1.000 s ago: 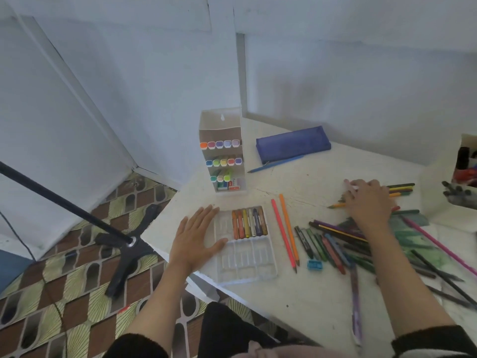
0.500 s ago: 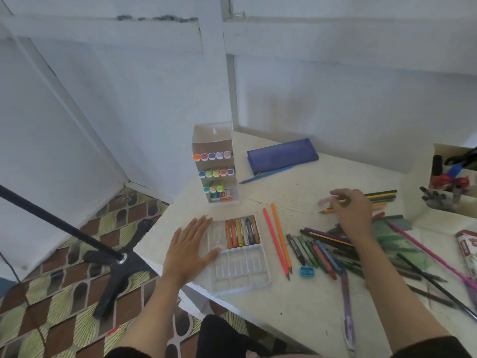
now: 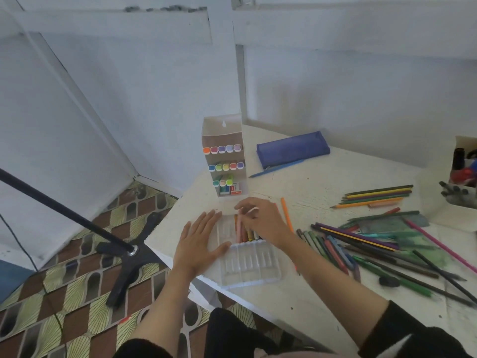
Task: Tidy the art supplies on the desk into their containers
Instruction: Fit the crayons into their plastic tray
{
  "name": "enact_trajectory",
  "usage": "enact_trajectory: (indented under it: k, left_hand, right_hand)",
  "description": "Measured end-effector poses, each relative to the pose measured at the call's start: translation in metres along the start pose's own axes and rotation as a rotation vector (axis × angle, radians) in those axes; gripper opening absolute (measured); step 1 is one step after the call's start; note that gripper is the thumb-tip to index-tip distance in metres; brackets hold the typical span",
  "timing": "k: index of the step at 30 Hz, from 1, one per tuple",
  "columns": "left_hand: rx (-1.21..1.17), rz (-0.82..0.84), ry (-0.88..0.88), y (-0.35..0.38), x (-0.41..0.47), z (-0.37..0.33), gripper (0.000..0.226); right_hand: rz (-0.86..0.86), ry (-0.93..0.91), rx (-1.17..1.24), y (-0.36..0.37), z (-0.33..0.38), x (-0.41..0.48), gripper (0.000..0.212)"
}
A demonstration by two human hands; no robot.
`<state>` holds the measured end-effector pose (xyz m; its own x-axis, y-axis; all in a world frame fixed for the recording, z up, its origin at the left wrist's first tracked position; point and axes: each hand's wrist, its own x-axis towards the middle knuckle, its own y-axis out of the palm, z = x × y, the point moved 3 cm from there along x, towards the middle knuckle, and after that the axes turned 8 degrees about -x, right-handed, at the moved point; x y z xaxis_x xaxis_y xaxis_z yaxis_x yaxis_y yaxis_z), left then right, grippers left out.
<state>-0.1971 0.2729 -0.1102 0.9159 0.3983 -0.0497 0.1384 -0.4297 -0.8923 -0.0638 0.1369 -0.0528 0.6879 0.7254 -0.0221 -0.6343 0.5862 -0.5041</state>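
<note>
Hands first: the left hand (image 3: 198,244) lies flat with fingers spread, its palm on the desk (image 3: 322,182) and its thumb against the left edge of the tray (image 3: 250,267), as it did a second ago. The right hand (image 3: 265,220) has moved. A moment back it was out at the far pencils (image 3: 376,196), reaching for a pink stick. Now it is curled over the top row of the tray and seems to pinch a pink crayon (image 3: 239,226) that points down into a slot, though blur hides the exact grip.

The loose pile (image 3: 361,244) of pencils and pens to the right looks untouched, and so does the orange pencil (image 3: 286,215) just beside the tray.

In the tray, the crayon row (image 3: 249,235) sits partly under the right hand, with the pink one on its left side. The bottom row is unfilled.

My reading is that one stray crayon has been fetched and is about to be seated. That is a small gain, since most of the desk is yet to be sorted.
</note>
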Motion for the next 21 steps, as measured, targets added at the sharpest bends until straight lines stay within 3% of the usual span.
enact_trajectory:
  k: [5, 13, 21]
  left_hand:
    - [0.000, 0.002, -0.008, 0.000, 0.000, 0.000, 0.086]
    - [0.008, 0.006, -0.002, 0.002, 0.001, 0.002, 0.081]
    - [0.003, 0.004, 0.007, 0.002, 0.000, 0.004, 0.084]
  right_hand:
    - [0.063, -0.068, -0.333, 0.033, 0.003, 0.015, 0.022]
    - [-0.010, -0.067, -0.403, 0.039, -0.007, 0.023, 0.019]
    - [-0.019, -0.086, -0.409, 0.045, -0.010, 0.024, 0.040]
